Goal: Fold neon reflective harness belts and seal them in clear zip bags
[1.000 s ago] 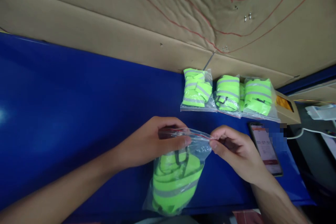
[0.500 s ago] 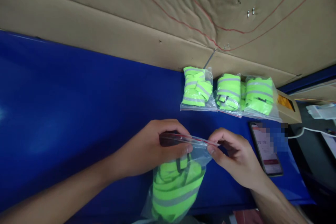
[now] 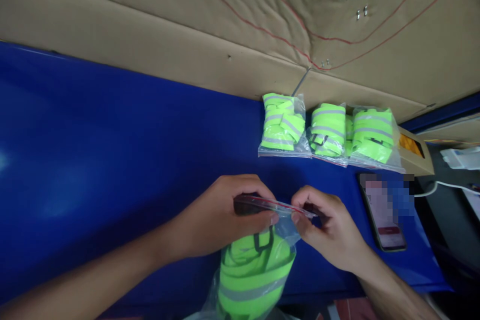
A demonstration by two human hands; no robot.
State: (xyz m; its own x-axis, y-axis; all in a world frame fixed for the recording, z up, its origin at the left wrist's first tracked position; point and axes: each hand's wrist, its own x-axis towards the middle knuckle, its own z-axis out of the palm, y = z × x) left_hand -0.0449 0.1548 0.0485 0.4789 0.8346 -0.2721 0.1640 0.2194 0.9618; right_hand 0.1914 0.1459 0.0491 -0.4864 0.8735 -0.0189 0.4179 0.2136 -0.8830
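Note:
A clear zip bag (image 3: 287, 227) with a red seal line hangs between my two hands near the table's front edge. Inside it is a folded neon-yellow reflective strap (image 3: 255, 275) with a grey stripe and a black buckle. My left hand (image 3: 232, 215) is closed, pinching the bag's top edge between thumb and fingers. My right hand (image 3: 326, 222) pinches the same edge close by, towards the right corner. The bag's lower end runs out at the bottom of the view.
Several similar bagged straps (image 3: 283, 122) stand in a row against the cardboard wall (image 3: 168, 45). Right of them is a cardboard box (image 3: 416, 155) with an orange window. A phone (image 3: 384, 215) lies on the blue table (image 3: 112, 150), near a white cable (image 3: 431, 190).
My right hand has shifted slightly left along the bag's top edge, closer to my left hand. Both hands still pinch the bag.

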